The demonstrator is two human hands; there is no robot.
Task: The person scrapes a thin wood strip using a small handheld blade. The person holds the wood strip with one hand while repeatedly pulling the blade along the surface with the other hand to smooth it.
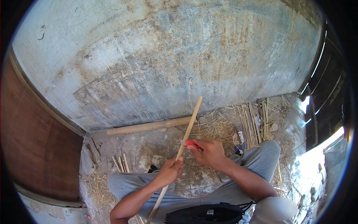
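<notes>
A weathered grey concrete wall fills the upper view, with a thick round bamboo pole lying along its foot and a heap of split bamboo strips and dry shavings on the dusty floor to the right. A person in grey trousers sits holding 1 long thin pale bamboo strip slanting up toward the wall. The left hand is closed around its lower part, while the right hand grips a red-handled knife, blade against the strip.
</notes>
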